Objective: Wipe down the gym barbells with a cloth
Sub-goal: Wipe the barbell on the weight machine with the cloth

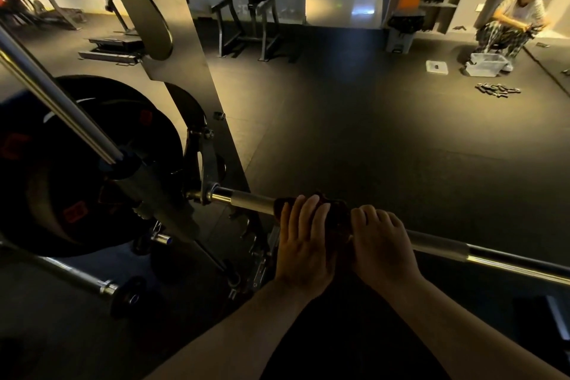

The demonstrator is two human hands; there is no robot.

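Observation:
A steel barbell [438, 244] runs from the rack at centre left down to the right edge. A dark brown cloth [337, 219] is wrapped round the bar near its left end. My left hand [303, 244] lies over the cloth and bar with its fingers curled across the top. My right hand [382, 244] grips the bar and the cloth's right edge just beside it. The two hands almost touch. Most of the cloth is hidden under them.
Black weight plates [77, 170] hang on the rack [197, 95] at left, with another steel bar [55, 102] slanting above and a short bar [92, 282] below. A person [512, 21] crouches far right by a clear bin [485, 64]. A black bench frame [246, 6] stands behind.

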